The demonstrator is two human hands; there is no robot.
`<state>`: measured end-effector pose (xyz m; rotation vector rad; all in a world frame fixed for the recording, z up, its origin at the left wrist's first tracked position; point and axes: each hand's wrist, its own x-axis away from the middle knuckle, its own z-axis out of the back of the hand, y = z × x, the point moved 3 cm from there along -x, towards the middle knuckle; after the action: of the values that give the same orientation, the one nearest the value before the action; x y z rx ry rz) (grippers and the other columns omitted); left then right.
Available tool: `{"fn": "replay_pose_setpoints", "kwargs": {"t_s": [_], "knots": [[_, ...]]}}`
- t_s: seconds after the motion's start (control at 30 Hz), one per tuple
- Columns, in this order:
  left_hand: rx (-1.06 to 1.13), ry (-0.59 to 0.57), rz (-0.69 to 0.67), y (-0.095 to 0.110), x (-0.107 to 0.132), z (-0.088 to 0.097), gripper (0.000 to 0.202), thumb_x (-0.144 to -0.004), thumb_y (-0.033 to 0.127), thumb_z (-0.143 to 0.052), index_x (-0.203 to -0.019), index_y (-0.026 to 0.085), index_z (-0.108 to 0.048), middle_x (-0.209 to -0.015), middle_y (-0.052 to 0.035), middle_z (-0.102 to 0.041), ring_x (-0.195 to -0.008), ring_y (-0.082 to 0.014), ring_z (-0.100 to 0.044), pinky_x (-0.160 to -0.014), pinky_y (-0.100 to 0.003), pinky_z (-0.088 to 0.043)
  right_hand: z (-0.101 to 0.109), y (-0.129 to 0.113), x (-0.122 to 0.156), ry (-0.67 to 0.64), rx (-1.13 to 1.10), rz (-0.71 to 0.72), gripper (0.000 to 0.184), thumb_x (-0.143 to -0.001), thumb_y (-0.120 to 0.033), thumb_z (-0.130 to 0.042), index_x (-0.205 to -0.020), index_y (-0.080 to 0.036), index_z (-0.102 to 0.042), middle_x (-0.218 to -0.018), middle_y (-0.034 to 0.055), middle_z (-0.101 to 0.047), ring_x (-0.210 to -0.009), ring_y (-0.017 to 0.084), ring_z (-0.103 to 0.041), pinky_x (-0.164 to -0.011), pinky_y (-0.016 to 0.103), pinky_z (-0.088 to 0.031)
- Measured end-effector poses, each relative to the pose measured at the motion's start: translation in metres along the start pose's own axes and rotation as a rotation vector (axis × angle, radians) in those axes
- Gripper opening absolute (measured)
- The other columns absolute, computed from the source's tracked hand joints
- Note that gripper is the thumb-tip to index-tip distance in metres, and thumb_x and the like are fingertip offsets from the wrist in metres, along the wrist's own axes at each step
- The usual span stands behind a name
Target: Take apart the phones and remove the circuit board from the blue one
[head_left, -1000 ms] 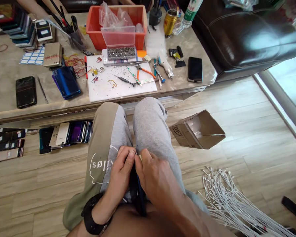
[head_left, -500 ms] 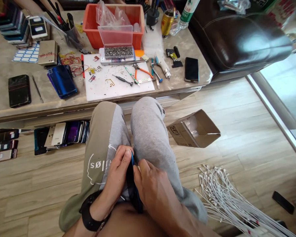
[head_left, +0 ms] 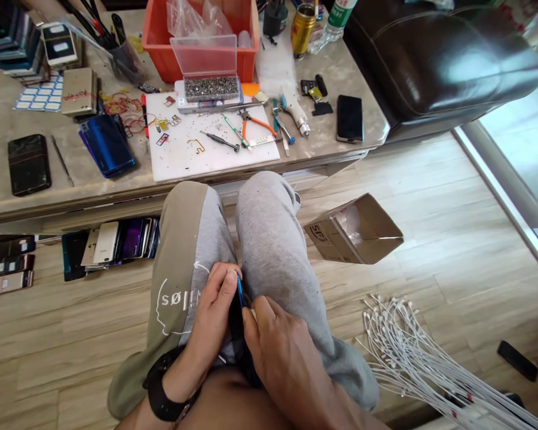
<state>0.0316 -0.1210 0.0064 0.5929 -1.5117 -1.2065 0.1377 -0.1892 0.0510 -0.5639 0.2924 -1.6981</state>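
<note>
A phone (head_left: 240,294) with a bright blue edge stands edge-on between my thighs, its dark side partly hidden by my hands. Wrapped around its left side is my left hand (head_left: 214,304), the thumb lying along the top end. My right hand (head_left: 275,337) is closed in a pinch against the phone's blue edge, on the right. A small pale bit shows at its fingertips, but whatever it grips is too hidden to name.
On the table a white mat (head_left: 170,161) carries pliers (head_left: 257,122), a screwdriver (head_left: 222,141) and an open box of screws (head_left: 210,88). A cardboard box (head_left: 354,233) and bundled white cables (head_left: 412,346) are on the floor at right; stacked phones (head_left: 112,242) sit below the table at left.
My right hand has slid a little down the phone's edge, towards my body, so more of the blue edge shows. My left hand keeps its hold. The view has shifted slightly.
</note>
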Motion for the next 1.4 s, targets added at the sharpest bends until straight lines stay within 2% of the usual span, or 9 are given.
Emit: {"fn": "replay_pose_setpoints", "kwargs": {"t_s": [0.13,0.33,0.43,0.6,0.8,1.0,1.23,1.4], "knots": [[-0.018,0.023,-0.010,-0.002,-0.002,-0.001,0.036,-0.103,0.054,-0.050,-0.089,0.024,-0.064,-0.091,-0.0012,-0.059,-0.094,-0.0220,-0.056,-0.090,-0.033,-0.045,-0.004,0.003,-0.010,0.116,0.004,-0.017,0.025,-0.104,-0.014,-0.050,-0.081,-0.024,-0.054,-0.067,-0.0007,-0.066,-0.061,0.018,-0.071,-0.051,0.027,-0.042],[-0.025,0.041,0.000,-0.003,-0.006,-0.003,0.038,-0.103,0.056,-0.049,-0.089,0.024,-0.064,-0.091,-0.0013,-0.058,-0.095,-0.0223,-0.056,-0.090,-0.033,-0.045,-0.008,0.005,-0.019,0.193,-0.003,0.026,0.038,-0.111,-0.022,-0.033,-0.080,-0.024,-0.054,-0.064,-0.0002,-0.064,-0.056,0.018,-0.067,-0.051,0.029,-0.038],[-0.018,0.026,-0.002,0.000,-0.006,-0.004,0.037,-0.103,0.055,-0.050,-0.087,0.024,-0.063,-0.090,-0.0010,-0.057,-0.093,-0.0222,-0.056,-0.091,-0.034,-0.044,-0.002,0.009,-0.020,0.188,-0.063,0.039,0.040,-0.111,-0.022,-0.031,-0.078,-0.024,-0.052,-0.062,-0.0011,-0.062,-0.056,0.017,-0.065,-0.054,0.030,-0.037],[0.005,0.002,-0.009,0.003,-0.006,-0.005,0.039,-0.103,0.056,-0.048,-0.086,0.024,-0.062,-0.090,-0.0016,-0.056,-0.093,-0.0228,-0.054,-0.092,-0.035,-0.043,0.009,0.011,-0.017,0.117,-0.228,0.108,0.034,-0.106,-0.019,-0.037,-0.076,-0.024,-0.051,-0.064,-0.0029,-0.058,-0.054,0.014,-0.056,-0.055,0.029,-0.035],[0.063,-0.011,-0.005,-0.002,-0.004,-0.004,0.036,-0.104,0.054,-0.046,-0.091,0.024,-0.061,-0.092,-0.0027,-0.056,-0.092,-0.0227,-0.053,-0.085,-0.035,-0.043,0.009,0.009,-0.010,0.172,-0.232,0.119,0.032,-0.101,-0.015,-0.044,-0.071,-0.024,-0.050,-0.063,-0.0035,-0.054,-0.052,0.013,-0.049,-0.053,0.029,-0.032],[0.108,-0.017,-0.009,0.000,-0.003,-0.001,0.033,-0.103,0.052,-0.051,-0.091,0.025,-0.063,-0.092,-0.0028,-0.057,-0.090,-0.0221,-0.053,-0.082,-0.034,-0.044,0.009,0.008,-0.010,0.192,-0.217,0.141,0.029,-0.102,-0.017,-0.045,-0.075,-0.024,-0.052,-0.065,-0.0028,-0.056,-0.055,0.014,-0.052,-0.054,0.029,-0.033],[0.048,0.004,-0.040,-0.001,-0.006,0.002,0.032,-0.100,0.053,-0.057,-0.088,0.024,-0.065,-0.089,-0.0042,-0.061,-0.092,-0.0241,-0.057,-0.083,-0.035,-0.047,0.011,0.003,-0.012,0.163,-0.139,0.214,0.033,-0.104,-0.009,-0.039,-0.080,-0.023,-0.055,-0.072,0.0005,-0.061,-0.063,0.017,-0.058,-0.057,0.032,-0.041],[0.031,0.020,-0.046,-0.002,-0.006,0.002,0.030,-0.100,0.052,-0.057,-0.089,0.024,-0.065,-0.090,-0.0042,-0.062,-0.094,-0.0243,-0.058,-0.084,-0.035,-0.048,0.008,0.001,-0.010,0.194,-0.099,0.213,0.032,-0.105,-0.008,-0.037,-0.082,-0.025,-0.053,-0.072,0.0007,-0.059,-0.064,0.019,-0.058,-0.053,0.032,-0.041]]}}
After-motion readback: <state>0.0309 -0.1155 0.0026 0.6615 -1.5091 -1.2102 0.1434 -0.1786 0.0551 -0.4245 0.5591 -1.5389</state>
